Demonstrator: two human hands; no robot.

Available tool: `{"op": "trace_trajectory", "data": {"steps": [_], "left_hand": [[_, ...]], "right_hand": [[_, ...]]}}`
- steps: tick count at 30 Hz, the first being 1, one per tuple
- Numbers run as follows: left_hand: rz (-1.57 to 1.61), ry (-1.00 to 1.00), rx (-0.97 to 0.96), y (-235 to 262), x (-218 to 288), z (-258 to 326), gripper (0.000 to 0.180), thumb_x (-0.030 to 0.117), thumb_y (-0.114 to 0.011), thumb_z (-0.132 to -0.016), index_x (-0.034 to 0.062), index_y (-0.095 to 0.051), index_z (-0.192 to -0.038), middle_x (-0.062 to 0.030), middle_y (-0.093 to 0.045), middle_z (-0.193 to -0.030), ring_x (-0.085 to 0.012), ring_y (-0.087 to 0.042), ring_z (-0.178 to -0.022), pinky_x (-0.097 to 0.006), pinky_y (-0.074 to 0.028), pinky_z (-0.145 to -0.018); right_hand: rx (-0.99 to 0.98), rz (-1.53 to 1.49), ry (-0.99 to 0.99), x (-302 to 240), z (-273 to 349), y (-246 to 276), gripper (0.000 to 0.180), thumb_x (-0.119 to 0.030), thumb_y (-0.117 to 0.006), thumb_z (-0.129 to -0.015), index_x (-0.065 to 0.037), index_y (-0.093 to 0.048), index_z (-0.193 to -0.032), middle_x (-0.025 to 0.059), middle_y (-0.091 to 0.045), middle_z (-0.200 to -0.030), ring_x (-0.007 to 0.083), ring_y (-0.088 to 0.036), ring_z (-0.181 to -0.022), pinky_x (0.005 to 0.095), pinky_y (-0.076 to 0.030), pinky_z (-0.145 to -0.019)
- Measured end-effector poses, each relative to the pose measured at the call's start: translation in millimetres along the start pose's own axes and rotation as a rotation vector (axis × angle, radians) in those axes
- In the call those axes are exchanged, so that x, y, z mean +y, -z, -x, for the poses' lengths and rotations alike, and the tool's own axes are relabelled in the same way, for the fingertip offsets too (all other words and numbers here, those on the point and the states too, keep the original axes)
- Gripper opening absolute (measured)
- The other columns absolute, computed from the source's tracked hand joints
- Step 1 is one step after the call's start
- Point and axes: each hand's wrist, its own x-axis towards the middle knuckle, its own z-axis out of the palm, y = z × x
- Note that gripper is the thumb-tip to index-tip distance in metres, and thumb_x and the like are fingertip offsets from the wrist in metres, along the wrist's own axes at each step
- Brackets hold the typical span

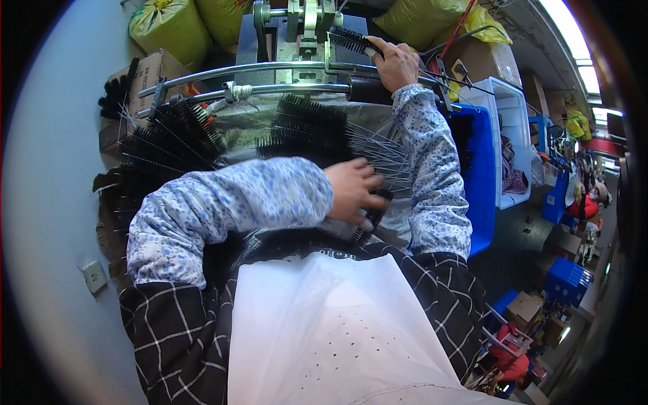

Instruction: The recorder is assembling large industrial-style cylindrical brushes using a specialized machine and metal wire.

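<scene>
One right hand point(398, 67) closed on a black brush point(347, 40), one left hand point(352, 192) spread nearer the body

The two hands are well apart. The right hand reaches forward, its fingers bent and drawn in, clamped on the near end of the black brush. The bristled length of that brush points up and to the left, close against the metal machine point(297, 37); whether it touches the metal is hard to tell. Behind the machine's steel rods point(270, 89) and nearer the person lies a heap of brushes point(304, 131), bristles to the left and thin wire stems point(381, 152) fanning out to the right.

The left hand crosses in front of the body and is blurred. Its fingers are partly spread, palm down, just beside the wire stems. A dark bristled piece point(368, 226) shows under and below the fingertips; I cannot tell whether the hand grips it or only passes over it.

Both forearms wear blue-flowered sleeve covers point(439, 175) over a dark checked garment, with a white apron point(324, 324) in front. A second bundle of brushes point(169, 138) sits on the left, near a cardboard box point(158, 71). To the right of the right forearm stand a blue bin point(482, 202) and a white crate point(507, 115), and yellow sacks point(172, 28) lie beyond the machine
</scene>
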Motion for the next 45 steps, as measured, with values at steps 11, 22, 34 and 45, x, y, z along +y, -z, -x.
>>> {"op": "trace_trajectory", "data": {"steps": [11, 22, 34, 45], "left_hand": [[-0.094, -0.147, -0.343, -32.0, 35.3, -0.6, 0.032, 0.038, -0.042, -0.081, 0.0195, -0.054, -0.104, -0.0102, -0.056, -0.086, -0.0221, -0.049, -0.093, -0.042, -0.027, -0.085], [-0.067, 0.309, -0.085, 99.0, -12.4, 73.9, 0.018, 0.019, -0.053, -0.072, 0.0094, -0.058, -0.087, -0.0105, -0.050, -0.076, -0.0253, -0.049, -0.081, -0.036, -0.037, -0.073], [-0.147, 0.656, -0.220, 30.4, -21.9, 19.0, 0.079, 0.061, -0.034, -0.076, 0.0034, -0.023, -0.129, -0.0242, -0.027, -0.128, -0.0335, -0.021, -0.123, -0.046, -0.009, -0.101], [0.010, 0.600, 0.166, 8.2, -81.7, 4.9, 0.052, 0.045, -0.047, -0.075, 0.0095, -0.046, -0.114, -0.0127, -0.045, -0.117, -0.0301, -0.038, -0.111, -0.038, -0.027, -0.096]], "right_hand": [[-0.096, 0.147, 0.108, 28.2, -34.7, -33.4, 0.045, -0.015, -0.042, -0.084, -0.028, -0.031, -0.125, 0.0023, -0.040, -0.122, 0.0181, -0.028, -0.120, 0.0524, -0.013, -0.097], [0.071, -0.171, -0.209, 61.8, -3.8, -25.6, 0.041, -0.028, -0.051, -0.077, -0.013, -0.048, -0.115, 0.0082, -0.053, -0.108, 0.0257, -0.048, -0.102, 0.0440, -0.035, -0.085], [0.111, -0.115, -0.184, -17.7, -16.6, -27.2, 0.026, -0.021, -0.051, -0.075, -0.008, -0.052, -0.098, 0.0074, -0.056, -0.097, 0.0249, -0.055, -0.091, 0.0443, -0.039, -0.076], [-0.064, -0.169, -0.161, -98.3, -24.9, -26.9, 0.029, -0.023, -0.048, -0.080, -0.009, -0.048, -0.106, 0.0082, -0.053, -0.099, 0.0256, -0.053, -0.094, 0.0437, -0.037, -0.078]]}}
